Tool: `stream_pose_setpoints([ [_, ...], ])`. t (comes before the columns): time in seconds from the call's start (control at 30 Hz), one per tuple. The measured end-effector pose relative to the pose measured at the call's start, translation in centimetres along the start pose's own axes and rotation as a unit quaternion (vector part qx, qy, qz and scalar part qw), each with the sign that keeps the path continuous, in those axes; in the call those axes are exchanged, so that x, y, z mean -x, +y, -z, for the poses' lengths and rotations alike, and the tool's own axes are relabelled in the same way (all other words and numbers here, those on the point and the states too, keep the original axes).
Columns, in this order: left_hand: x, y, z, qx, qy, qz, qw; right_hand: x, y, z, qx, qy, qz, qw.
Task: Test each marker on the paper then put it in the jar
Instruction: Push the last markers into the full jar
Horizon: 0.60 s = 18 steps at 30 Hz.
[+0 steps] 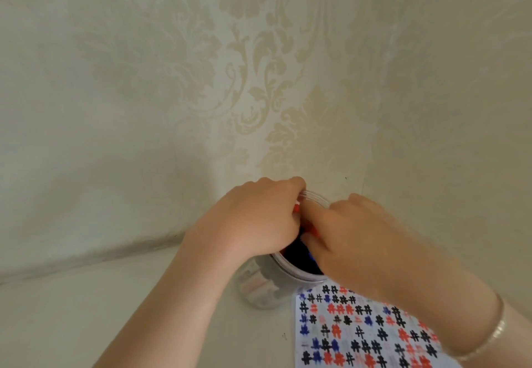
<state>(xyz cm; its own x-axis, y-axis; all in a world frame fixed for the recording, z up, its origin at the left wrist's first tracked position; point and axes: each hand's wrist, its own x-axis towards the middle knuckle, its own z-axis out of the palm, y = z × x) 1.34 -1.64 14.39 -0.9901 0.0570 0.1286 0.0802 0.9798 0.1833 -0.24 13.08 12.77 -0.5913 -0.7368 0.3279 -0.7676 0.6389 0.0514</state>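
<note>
A clear plastic jar [315, 195] stands on the table against the wall, with dark and blue markers [299, 255] packed inside. My left hand [253, 218] lies over the jar's left rim with its fingers curled round the rim; the fingertips are hidden. My right hand [354, 238] reaches into the mouth from the right. Its thumb and forefinger pinch a red marker [315, 231], which shows only as a short orange-red strip. The test paper [359, 330], covered in black, red and blue hash marks, lies just in front of the jar under my right forearm.
A cream damask-patterned wall [259, 79] rises right behind the jar. The pale tabletop [86, 310] stretches to the left. A thin bracelet [492, 336] sits on my right wrist.
</note>
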Motion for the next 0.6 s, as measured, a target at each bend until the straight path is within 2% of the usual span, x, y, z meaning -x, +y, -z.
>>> stream_pose_setpoints([
  [0.13, -0.4, 0.1, -0.3, -0.015, 0.018, 0.013, 1.000, -0.8, 0.8, 0.7, -0.114, -0.051, -0.085, 0.989],
  [0.27, -0.1, -0.5, 0.0, -0.004, 0.008, 0.001, 1.000, -1.2, 1.8, 2.3, -0.295, -0.102, -0.120, 0.942],
  [0.33, 0.1, -0.6, -0.1, 0.000, 0.005, -0.007, 1.000, -1.4, 2.0, 2.8, -0.291, -0.121, -0.111, 0.943],
  [0.43, 0.0, -1.1, -0.1, 0.007, 0.001, -0.003, 1.000, -1.8, 1.5, 2.9, -0.262, -0.094, -0.109, 0.954],
  [0.6, 0.3, -1.5, 0.3, 0.052, -0.020, -0.012, 0.998, -1.9, 0.5, 3.4, -0.152, -0.098, -0.080, 0.980],
])
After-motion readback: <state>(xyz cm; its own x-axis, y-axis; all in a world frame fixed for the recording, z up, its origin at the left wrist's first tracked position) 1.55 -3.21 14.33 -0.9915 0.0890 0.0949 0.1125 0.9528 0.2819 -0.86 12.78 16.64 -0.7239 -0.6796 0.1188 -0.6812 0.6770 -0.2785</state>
